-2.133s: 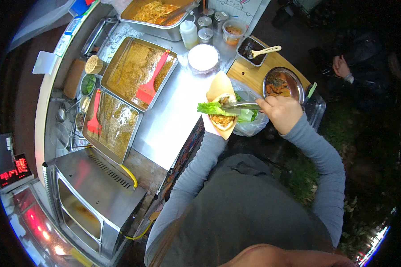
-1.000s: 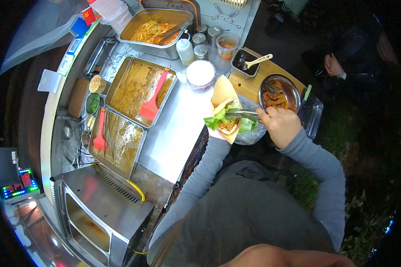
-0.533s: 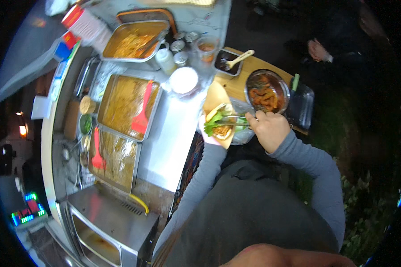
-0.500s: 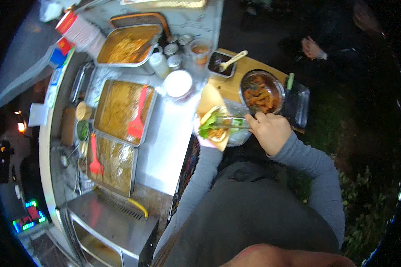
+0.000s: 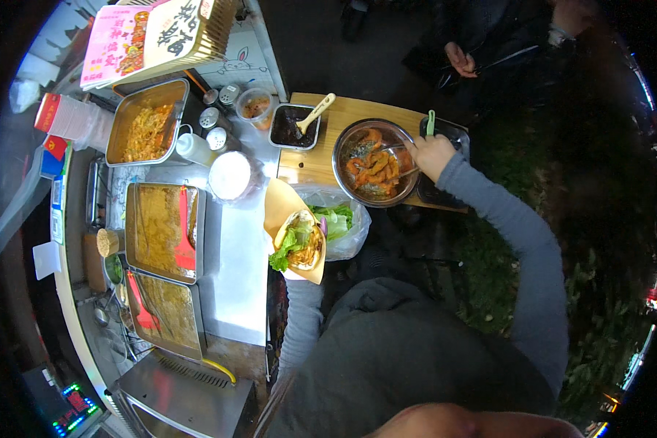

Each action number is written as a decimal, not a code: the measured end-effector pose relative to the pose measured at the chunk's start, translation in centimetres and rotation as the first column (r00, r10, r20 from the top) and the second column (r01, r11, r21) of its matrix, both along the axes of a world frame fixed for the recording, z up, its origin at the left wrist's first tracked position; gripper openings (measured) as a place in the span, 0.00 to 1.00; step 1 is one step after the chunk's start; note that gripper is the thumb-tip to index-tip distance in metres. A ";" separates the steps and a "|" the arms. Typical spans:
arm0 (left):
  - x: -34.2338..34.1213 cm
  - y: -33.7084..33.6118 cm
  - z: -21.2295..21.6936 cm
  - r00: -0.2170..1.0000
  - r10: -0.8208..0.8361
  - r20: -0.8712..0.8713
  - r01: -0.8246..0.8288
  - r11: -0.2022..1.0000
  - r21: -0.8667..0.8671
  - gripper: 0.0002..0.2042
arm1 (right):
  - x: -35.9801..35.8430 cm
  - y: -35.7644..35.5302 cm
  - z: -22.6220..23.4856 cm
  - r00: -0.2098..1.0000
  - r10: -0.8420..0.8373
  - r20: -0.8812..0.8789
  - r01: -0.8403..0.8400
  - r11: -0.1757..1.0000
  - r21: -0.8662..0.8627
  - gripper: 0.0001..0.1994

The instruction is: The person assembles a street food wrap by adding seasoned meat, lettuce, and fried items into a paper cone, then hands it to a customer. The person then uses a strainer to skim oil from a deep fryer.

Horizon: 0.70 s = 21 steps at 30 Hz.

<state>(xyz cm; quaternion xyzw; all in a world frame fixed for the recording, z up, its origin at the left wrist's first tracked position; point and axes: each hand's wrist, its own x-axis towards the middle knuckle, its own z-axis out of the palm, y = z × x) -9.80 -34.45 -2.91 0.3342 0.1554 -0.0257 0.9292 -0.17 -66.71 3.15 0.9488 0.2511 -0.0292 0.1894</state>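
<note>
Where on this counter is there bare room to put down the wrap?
The widest free patch is the bare metal counter between the two sauce trays and the filled wrap. A narrow strip of wooden board lies bare between the dark sauce tub and the steel bowl. Around the shakers and the white lid it is crowded.

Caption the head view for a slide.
Left hand holds a filled wrap in paper; right hand works tongs in a metal bowl of fried pieces.

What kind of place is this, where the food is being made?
Most likely an outdoor street-food stall at night: metal trays of cooked food line a steel counter, and a filled wrap sits in a paper sleeve, with grass beside it.
</note>
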 end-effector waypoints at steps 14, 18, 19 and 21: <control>2.2 -6.2 -0.7 0.973 -0.033 -0.230 -0.152 0.658 -0.737 0.33 | 8.9 -1.8 -6.4 0.943 0.173 -0.284 -0.200 0.977 -0.071 0.13; 2.7 -7.1 -2.6 0.970 -0.065 -0.233 -0.152 0.584 -0.797 0.37 | 8.3 -3.2 -6.2 0.944 0.229 -0.239 -0.230 0.973 0.027 0.13; 2.8 -7.2 -3.1 0.981 -0.088 -0.175 -0.099 0.548 -0.831 0.38 | 7.9 -3.7 -5.9 0.949 0.223 -0.223 -0.217 0.975 0.053 0.13; 3.2 -7.7 -4.2 0.999 -0.037 0.028 0.041 0.450 -0.892 0.38 | 7.4 -4.7 -5.1 0.958 0.178 -0.226 -0.150 0.979 0.136 0.13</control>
